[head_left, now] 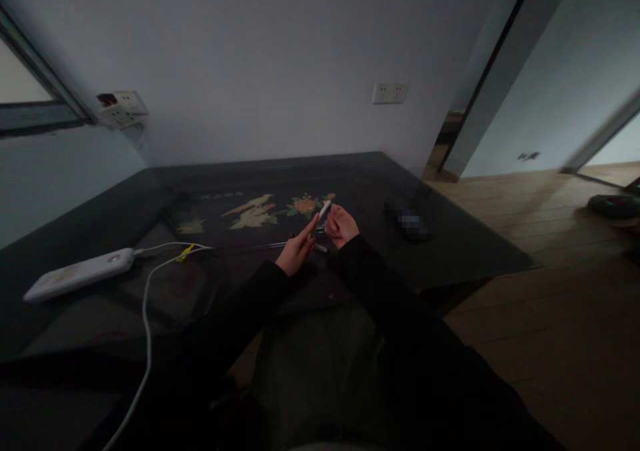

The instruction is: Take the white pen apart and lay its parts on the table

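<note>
Above the dark glass table (450,251), the left hand (296,251) pinches a slim white pen (324,209) that slants up toward the far right. The right hand (341,226), loosely curled, touches the pen's upper end.

Dim room: pale wall (260,58), wooden floor (540,291).

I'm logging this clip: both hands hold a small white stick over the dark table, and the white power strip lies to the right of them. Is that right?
Not quite. In the head view the white power strip lies to the left of the hands, not the right. The rest holds: the left hand and right hand hold the small white stick over the dark table.
</note>
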`<action>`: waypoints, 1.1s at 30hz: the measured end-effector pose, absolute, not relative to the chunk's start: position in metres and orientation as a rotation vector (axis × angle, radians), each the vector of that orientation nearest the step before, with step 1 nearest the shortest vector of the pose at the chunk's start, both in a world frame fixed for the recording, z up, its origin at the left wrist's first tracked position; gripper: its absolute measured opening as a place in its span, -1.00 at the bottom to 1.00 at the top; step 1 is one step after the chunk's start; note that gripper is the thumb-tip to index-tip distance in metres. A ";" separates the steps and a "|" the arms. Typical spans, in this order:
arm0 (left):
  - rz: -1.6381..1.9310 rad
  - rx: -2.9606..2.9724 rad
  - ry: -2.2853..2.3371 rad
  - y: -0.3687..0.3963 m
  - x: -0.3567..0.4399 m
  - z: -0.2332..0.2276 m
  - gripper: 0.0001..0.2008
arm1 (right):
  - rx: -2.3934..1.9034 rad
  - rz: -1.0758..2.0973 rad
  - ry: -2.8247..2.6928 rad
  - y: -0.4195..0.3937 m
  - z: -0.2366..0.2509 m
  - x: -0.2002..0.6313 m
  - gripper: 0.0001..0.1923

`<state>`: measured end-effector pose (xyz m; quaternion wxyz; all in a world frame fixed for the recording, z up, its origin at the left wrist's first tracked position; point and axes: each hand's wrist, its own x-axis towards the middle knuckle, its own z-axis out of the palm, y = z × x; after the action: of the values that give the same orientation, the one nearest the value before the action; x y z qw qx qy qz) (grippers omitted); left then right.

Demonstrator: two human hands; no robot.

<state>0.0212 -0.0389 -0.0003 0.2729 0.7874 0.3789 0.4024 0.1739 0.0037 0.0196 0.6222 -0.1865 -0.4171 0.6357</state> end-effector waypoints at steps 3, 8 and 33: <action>1.114 2.107 1.061 -0.038 0.021 0.000 -0.41 | -0.431 1.457 -0.959 0.004 0.018 0.174 -0.59; 1.121 2.089 1.088 -0.036 0.020 -0.001 -0.41 | -0.419 1.462 -0.973 0.005 0.017 0.174 -0.61; 1.070 2.097 0.977 -0.036 0.020 -0.006 -0.41 | -0.361 1.473 -1.005 0.005 0.017 0.174 -0.53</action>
<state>0.0196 -0.0358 -0.0064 0.2923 0.7868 0.3666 0.4014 0.1737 0.0048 0.0171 0.6141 -0.1564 -0.4359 0.6391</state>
